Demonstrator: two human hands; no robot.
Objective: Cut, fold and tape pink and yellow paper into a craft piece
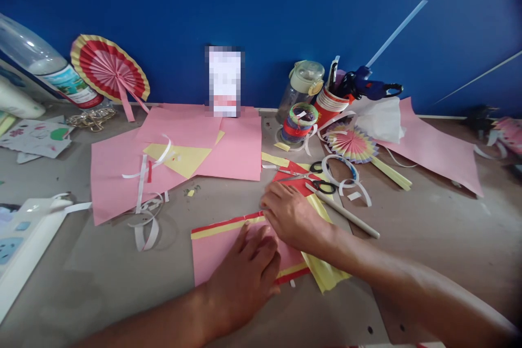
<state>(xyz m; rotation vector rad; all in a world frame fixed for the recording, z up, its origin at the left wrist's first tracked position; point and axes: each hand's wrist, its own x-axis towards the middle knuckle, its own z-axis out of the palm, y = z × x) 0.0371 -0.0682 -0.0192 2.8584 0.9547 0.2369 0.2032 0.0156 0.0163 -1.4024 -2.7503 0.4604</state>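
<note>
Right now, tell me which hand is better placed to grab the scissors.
Probably the right hand: it lies right next to the scissors. The left hand lies flat on the pink paper, farther off.

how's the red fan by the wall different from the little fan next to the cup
Pose: the red fan stands propped against the blue wall; the little fan lies flat on the table beside the red cup.
Colour: the red fan is red and pink with a yellow rim; the little fan is pink with a pale mixed-colour rim.
Size: the red fan looks larger than the little fan.
Both are pleated paper.
</note>
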